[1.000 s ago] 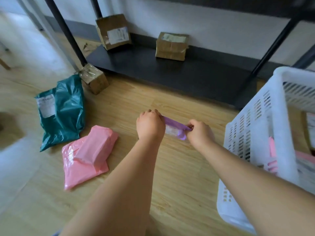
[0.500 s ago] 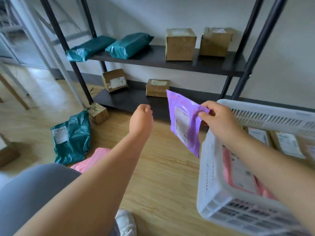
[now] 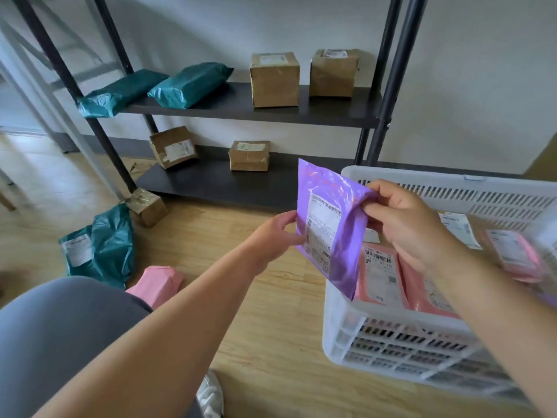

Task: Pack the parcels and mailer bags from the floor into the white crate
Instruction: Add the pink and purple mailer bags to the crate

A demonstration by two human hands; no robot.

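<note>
While pink bags [image 3: 379,276] lie in the white crate [image 3: 391,351], left hand [image 3: 271,236] and right hand [image 3: 413,227] fingers [image 3: 391,188] pinch the purple mailer bag [image 3: 331,224] near its rim. Teal bag [image 3: 102,245], pink parcel [image 3: 159,282] and box [image 3: 149,206] wait on the floor [image 3: 271,342].

Soft daylight from left; pale wooden floor [image 3: 45,182] washed out there. Shadows faint. Wide-angle warp: black metal shelf posts [image 3: 398,70] bow. Lower corners smeared.
</note>
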